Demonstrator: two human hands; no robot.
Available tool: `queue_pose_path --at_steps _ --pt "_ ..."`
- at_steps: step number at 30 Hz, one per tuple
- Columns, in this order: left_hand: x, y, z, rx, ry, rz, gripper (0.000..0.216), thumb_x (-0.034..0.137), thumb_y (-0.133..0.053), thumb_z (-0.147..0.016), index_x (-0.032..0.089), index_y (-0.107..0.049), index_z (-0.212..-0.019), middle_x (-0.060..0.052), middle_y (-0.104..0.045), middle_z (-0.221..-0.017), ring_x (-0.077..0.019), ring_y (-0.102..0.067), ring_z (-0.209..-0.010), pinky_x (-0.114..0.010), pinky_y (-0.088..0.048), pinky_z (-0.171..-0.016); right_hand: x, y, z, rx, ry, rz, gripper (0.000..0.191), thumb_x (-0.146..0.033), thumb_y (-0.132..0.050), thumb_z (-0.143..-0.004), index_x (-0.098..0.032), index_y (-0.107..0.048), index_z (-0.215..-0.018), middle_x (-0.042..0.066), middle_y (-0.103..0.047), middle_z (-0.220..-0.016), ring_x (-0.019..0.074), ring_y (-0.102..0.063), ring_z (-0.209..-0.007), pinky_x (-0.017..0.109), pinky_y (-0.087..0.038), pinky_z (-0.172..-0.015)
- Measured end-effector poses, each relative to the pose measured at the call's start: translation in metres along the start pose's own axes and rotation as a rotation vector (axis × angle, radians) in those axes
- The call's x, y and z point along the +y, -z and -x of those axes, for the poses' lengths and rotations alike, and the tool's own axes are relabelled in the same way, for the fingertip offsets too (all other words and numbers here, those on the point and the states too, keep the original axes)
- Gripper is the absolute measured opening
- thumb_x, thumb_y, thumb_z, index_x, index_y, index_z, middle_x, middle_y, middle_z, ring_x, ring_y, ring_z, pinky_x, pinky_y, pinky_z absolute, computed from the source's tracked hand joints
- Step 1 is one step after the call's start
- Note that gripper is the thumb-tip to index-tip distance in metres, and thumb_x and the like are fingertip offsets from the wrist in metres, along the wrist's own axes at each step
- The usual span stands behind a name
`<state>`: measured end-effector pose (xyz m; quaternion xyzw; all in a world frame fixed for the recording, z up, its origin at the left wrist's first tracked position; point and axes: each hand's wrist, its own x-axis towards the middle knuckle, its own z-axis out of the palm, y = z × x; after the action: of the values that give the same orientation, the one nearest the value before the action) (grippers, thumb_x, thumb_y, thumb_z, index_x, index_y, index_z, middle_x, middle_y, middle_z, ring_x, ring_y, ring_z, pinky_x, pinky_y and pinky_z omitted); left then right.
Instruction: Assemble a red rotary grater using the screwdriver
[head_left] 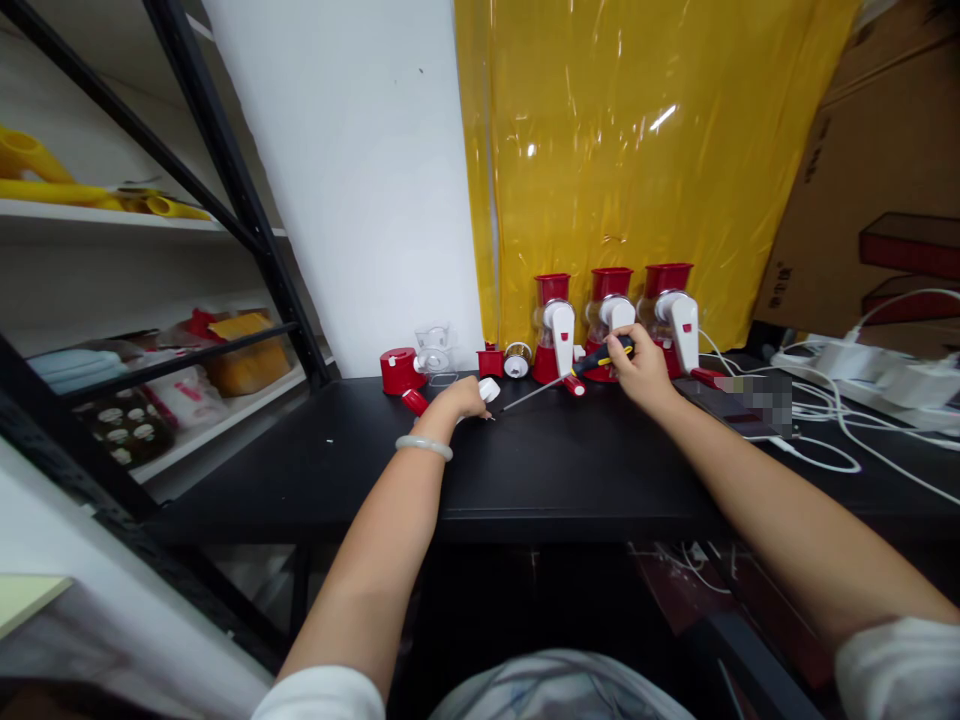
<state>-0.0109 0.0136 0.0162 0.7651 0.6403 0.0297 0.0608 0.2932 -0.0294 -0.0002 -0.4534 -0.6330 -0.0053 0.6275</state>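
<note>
My right hand [637, 368] is closed round the black and yellow handle of a screwdriver [570, 377], whose metal shaft slants down to the left over the black table [540, 460]. My left hand [461, 398] rests on the table with its fingers curled on a white handle piece [489, 389] with a red knob [415, 401]. The screwdriver tip ends just right of that piece. Behind the hands, three red and white crank machines [611, 320] stand upright in a row against a yellow sheet.
A red cap [397, 369], a clear plastic part [435, 352], a small red part [491, 360] and a metal ring [516, 360] lie at the table's back. White cables [832, 440] and a power strip [862, 365] fill the right side. A black shelf rack [247, 215] stands left.
</note>
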Motion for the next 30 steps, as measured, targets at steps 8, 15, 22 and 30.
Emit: queue_pose_path --at_steps 8,15,22,30 --pt "-0.002 -0.004 -0.001 0.025 -0.082 0.097 0.048 0.019 -0.088 -0.059 0.012 -0.066 -0.102 -0.017 -0.074 -0.111 -0.0307 -0.071 -0.099 -0.032 -0.053 -0.081 0.0 0.001 -0.001 0.017 0.015 0.002 0.032 -0.055 -0.056 -0.088 -0.022 -0.058 -0.089 -0.003 -0.052 -0.058 0.0133 -0.047 -0.048 0.028 -0.036 -0.051" --pt "-0.001 -0.008 -0.001 0.08 -0.09 0.261 0.046 0.016 -0.082 -0.066 0.014 -0.059 -0.106 -0.012 -0.075 -0.099 -0.0243 -0.072 -0.083 -0.029 -0.053 -0.072 0.005 -0.001 -0.002 0.036 0.02 -0.013 0.032 -0.055 -0.056 -0.088 -0.022 -0.057 -0.089 -0.003 -0.054 -0.063 0.0135 -0.049 -0.051 0.028 -0.037 -0.053" --pt "-0.002 -0.007 0.0 0.219 -0.143 0.461 0.047 0.011 -0.082 -0.064 0.015 -0.059 -0.105 -0.006 -0.072 -0.084 -0.0245 -0.07 -0.084 -0.033 -0.053 -0.079 0.016 0.001 -0.008 0.133 -0.015 -0.046 0.031 -0.053 -0.057 -0.088 -0.023 -0.056 -0.088 -0.002 -0.057 -0.067 0.0141 -0.053 -0.056 0.028 -0.042 -0.056" --pt "0.005 0.002 0.0 0.329 -0.345 0.917 0.051 0.009 -0.081 -0.066 0.014 -0.055 -0.109 -0.003 -0.071 -0.083 -0.0206 -0.07 -0.082 -0.037 -0.055 -0.083 0.034 0.002 -0.02 0.225 -0.211 -0.295 0.044 -0.066 -0.061 -0.081 -0.023 -0.053 -0.088 -0.006 -0.053 -0.057 0.0114 -0.049 -0.042 0.023 -0.038 -0.04"
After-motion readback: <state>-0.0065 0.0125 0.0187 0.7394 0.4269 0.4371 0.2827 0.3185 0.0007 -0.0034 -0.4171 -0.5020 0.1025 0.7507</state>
